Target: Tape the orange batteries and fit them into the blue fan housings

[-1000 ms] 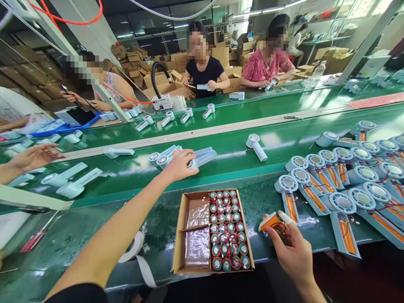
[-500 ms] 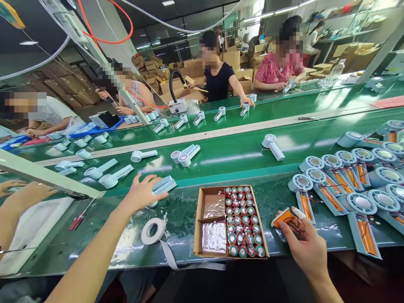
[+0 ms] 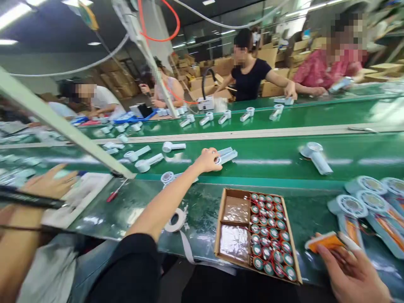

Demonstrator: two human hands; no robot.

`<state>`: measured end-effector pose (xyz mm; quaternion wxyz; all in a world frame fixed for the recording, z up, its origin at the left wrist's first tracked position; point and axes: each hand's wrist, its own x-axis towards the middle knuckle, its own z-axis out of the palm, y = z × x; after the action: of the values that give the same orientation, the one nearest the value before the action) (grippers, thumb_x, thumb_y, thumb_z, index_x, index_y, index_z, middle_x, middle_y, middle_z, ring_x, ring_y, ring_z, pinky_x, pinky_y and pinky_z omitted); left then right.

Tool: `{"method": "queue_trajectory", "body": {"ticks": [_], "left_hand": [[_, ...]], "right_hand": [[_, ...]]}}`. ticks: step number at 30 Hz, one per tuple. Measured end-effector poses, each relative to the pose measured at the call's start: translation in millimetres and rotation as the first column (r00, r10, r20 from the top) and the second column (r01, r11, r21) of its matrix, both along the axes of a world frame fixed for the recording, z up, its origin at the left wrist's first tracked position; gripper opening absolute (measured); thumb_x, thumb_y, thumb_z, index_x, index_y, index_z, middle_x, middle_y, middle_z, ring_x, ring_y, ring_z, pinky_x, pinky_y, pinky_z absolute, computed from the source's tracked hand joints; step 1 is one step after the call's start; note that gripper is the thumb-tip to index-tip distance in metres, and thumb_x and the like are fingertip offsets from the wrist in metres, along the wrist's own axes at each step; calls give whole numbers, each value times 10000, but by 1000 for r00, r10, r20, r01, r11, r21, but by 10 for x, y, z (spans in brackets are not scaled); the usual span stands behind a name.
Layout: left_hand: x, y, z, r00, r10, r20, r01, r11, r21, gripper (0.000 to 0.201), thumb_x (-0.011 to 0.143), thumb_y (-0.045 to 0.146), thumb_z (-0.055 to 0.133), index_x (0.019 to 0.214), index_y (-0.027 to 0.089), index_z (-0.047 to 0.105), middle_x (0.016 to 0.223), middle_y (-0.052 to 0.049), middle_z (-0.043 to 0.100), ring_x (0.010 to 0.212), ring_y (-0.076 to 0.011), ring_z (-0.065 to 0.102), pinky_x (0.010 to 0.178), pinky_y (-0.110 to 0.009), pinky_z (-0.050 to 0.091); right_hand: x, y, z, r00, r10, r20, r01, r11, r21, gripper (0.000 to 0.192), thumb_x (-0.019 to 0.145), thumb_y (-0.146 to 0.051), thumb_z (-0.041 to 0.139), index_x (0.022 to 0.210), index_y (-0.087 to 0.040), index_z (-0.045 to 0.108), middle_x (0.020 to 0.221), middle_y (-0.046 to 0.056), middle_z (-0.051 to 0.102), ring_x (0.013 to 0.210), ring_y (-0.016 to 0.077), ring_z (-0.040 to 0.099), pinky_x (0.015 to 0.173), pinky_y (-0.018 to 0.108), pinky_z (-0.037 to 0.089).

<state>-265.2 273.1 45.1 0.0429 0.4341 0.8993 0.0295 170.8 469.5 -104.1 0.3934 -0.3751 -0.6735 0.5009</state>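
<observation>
While L hand (image 3: pixel 208 160) clasps pale fan shell (image 3: pixel 227 155) | R hand (image 3: pixel 353 273) pinches orange battery (image 3: pixel 325 242)

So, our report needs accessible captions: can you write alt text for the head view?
The left hand reaches onto a green conveyor belt, resting on a pale blue handheld fan. The right hand holds an orange battery beside a cardboard box of batteries.

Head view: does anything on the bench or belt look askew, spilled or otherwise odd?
Nothing looks spilled or broken. The one untidy thing is the white tape roll near the bench edge: its loose tail trails over the front edge. The cardboard box of small round parts sits slightly skewed to that edge. Motion blur hides finer detail.
</observation>
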Motion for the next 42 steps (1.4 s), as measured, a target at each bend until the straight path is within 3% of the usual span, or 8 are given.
{"method": "queue_trajectory", "body": {"ticks": [5,10,15,22,26,31,37,42], "left_hand": [[305,-323,84,946,-289,146,300,952,-60,438,658,419,779,1062,255,743,1394,-72,574,1279,-324,485,1117,-437,417],[419,-447,377,924,-331,189,361,919,-156,342,669,410,769,966,246,732,1461,-53,565,1353,-348,449,1069,-422,453],[381,227,510,937,-349,27,350,937,-21,568,829,498,682,1338,256,613,1264,-50,688,1068,-238,646,896,-328,506],[258,1393,-23,758,-651,-43,633,749,-198,502,803,63,675,1269,249,656,1440,-81,608,1288,-260,557,1001,-339,498],[244,1577,-216,749,-659,-74,630,742,-229,686,676,-52,690,1317,187,630,1415,-157,598,1260,-340,552,1016,-455,507],[264,1559,-259,754,-654,-64,627,745,-226,502,738,-19,658,1191,195,698,1420,-125,590,1262,-325,543,1001,-438,517],[414,1761,-254,879,-477,-16,465,863,-199,246,804,128,685,1039,154,754,1249,-155,686,1157,-332,628,946,-420,527],[380,1919,-196,935,-331,125,347,926,-145,142,908,308,652,954,247,772,998,-49,759,979,-221,707,859,-314,538]], "right_hand": [[-131,-84,116,997,57,-57,-62,993,-99,728,754,-555,872,1333,-185,630,1052,140,781,910,327,778,853,403,661],[-154,-92,64,989,43,-139,-60,992,-116,665,801,-473,869,1340,-182,610,1114,155,767,984,322,765,930,446,639],[-203,-125,173,970,37,-239,-71,988,-134,632,825,-421,860,1342,-177,590,1147,175,755,1055,354,746,926,492,641],[-144,-53,558,953,101,-287,-124,990,-62,510,860,-286,844,1316,-213,628,1103,145,772,979,353,768,794,441,692],[-347,245,1013,909,288,-301,-257,956,139,434,874,-214,830,1270,-249,656,1105,113,776,989,341,767,772,448,700],[-1200,839,1325,844,524,-112,-476,829,293,442,926,-301,779,1333,-267,609,1156,72,764,1038,274,754,924,447,657],[-2218,1275,1065,769,578,273,-640,703,312,412,923,-292,706,1321,-246,611,1034,28,778,976,233,766,916,369,638],[-2375,1393,838,724,545,423,-687,624,372,331,925,-268,682,1252,-277,630,998,25,783,952,259,765,864,362,621]]}}
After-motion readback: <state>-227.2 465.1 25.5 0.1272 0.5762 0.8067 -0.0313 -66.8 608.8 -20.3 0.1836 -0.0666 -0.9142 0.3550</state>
